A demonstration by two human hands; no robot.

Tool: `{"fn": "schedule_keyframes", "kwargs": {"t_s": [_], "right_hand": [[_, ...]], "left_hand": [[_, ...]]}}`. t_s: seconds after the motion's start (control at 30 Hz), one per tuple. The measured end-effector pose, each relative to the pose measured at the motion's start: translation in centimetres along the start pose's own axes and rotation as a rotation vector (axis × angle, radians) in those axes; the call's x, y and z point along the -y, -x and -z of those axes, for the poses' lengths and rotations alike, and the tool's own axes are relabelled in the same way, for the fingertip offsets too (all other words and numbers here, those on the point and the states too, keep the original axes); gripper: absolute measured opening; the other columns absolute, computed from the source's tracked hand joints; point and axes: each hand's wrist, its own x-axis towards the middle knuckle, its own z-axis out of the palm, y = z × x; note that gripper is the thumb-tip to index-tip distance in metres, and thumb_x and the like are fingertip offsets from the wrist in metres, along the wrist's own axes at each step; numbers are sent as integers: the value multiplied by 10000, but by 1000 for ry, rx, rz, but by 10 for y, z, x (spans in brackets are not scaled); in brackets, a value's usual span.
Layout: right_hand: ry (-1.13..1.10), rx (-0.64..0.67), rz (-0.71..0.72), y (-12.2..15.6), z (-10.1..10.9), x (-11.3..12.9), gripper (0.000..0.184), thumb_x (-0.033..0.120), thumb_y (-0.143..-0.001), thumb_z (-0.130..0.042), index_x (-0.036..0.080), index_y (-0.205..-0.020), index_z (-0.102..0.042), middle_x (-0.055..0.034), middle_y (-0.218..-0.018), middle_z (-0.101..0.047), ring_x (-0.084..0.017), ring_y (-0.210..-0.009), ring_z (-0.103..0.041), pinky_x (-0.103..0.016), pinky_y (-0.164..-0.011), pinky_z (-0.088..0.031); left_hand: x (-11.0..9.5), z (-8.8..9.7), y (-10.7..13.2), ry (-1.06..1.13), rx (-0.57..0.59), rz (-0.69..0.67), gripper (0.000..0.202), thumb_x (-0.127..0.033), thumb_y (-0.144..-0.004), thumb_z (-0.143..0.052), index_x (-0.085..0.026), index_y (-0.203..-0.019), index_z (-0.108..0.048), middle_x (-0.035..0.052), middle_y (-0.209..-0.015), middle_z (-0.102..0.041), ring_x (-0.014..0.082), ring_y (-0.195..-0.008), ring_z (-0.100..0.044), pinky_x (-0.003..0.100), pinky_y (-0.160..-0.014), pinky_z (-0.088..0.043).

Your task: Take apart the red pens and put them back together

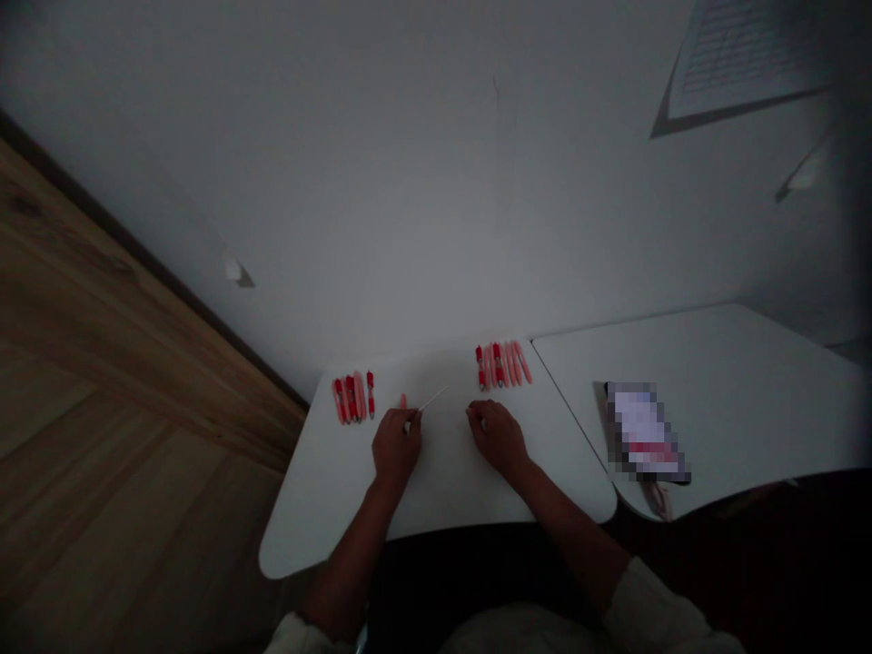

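My left hand [397, 447] is closed over the near table, left of its middle. A pink pen part [402, 400] pokes up from behind its fingers, and a thin pale rod [433, 399], like an ink refill, slants out to the right from the fingertips. Opposite it, my right hand [500, 438] is closed with thumb and fingertips together; whatever they pinch is too small and dark to make out. Left of my left hand lies a group of red and pink pens [351, 399]. Beyond my right hand is another row of red and pink pens [504, 365].
Both hands are above a white table [442, 500] pushed against a grey wall [381, 182]. A second white table [742, 391] adjoins it on the right, bearing a phone or tablet [647, 434] with a blurred screen. A printed sheet [742, 54] hangs upper right.
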Motion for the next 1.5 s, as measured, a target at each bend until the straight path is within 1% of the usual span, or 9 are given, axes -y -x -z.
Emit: {"fn": "schedule_keyframes", "kwargs": {"t_s": [0.17, 0.4, 0.6, 0.73, 0.9, 1.03, 1.23, 1.4, 1.5], "right_hand": [[-38, -1, -8, -1, -1, -1, 213, 256, -896, -428, 179, -1010, -590, -74, -864, -619, -190, -844, -563, -309, -773, -456], [-67, 24, 38, 0, -2, -1, 260, 198, -887, -406, 159, -1081, -575, -96, -905, -608, -208, -884, -552, -344, -814, -466], [-116, 27, 83, 1, -2, -1, 356, 154, -911, -329, 154, -1231, -486, -111, -965, -595, -215, -908, -539, -380, -840, -465], [-147, 21, 57, 0, -3, -2, 334, 170, -916, -333, 170, -1214, -484, -116, -982, -605, -220, -915, -553, -386, -821, -468], [-203, 18, -63, -1, -3, -1, 200, 240, -936, -360, 164, -1041, -511, -101, -896, -611, -202, -826, -584, -340, -743, -478], [-251, 79, 5, 0, 0, 4, 162, 253, -937, -393, 180, -1021, -511, -88, -915, -617, -191, -852, -592, -327, -766, -475], [-313, 224, 192, 4, 4, 6, 172, 219, -936, -401, 191, -1032, -541, -64, -951, -615, -160, -901, -584, -300, -819, -471], [-320, 207, 182, 3, 5, 6, 161, 253, -920, -446, 198, -1013, -566, -58, -944, -620, -151, -856, -603, -285, -776, -488], [-342, 98, 63, 0, 2, 3, 209, 326, -875, -531, 189, -1025, -578, -69, -935, -639, -153, -758, -616, -287, -712, -505]], "left_hand": [[-9, -8, 4, -118, -5, 8, 126, -280, -839, -502, -211, -829, -608, 63, -841, -605, 205, -815, -563, 320, -714, -449], [-10, -15, 4, -284, 48, 14, 80, -254, -820, -509, -198, -811, -565, 97, -880, -575, 229, -822, -550, 347, -708, -456], [-11, -16, 4, -309, 74, 44, 101, -280, -824, -508, -190, -837, -554, 103, -891, -560, 236, -827, -553, 340, -679, -455], [-11, -16, 5, -257, 56, 61, 132, -300, -816, -528, -189, -879, -565, 113, -950, -567, 240, -856, -560, 342, -693, -453], [-14, -13, 3, -84, -22, 32, 204, -322, -840, -518, -192, -985, -579, 99, -933, -585, 213, -831, -573, 344, -738, -461], [-21, -11, 3, 213, 71, -13, 234, -319, -852, -514, -198, -1041, -581, 56, -861, -616, 162, -740, -586, 318, -728, -487], [-32, -18, 9, 628, 313, 157, 240, -346, -827, -559, -219, -1020, -624, 43, -928, -673, 162, -814, -638, 311, -767, -521], [-26, -20, 5, 760, 357, 301, 233, -376, -773, -615, -175, -876, -672, 20, -714, -666, 150, -685, -631, 309, -705, -534], [-18, -23, 4, 866, 295, 422, 280, -380, -748, -647, -144, -897, -667, 42, -743, -681, 158, -714, -647, 325, -728, -540]]}}
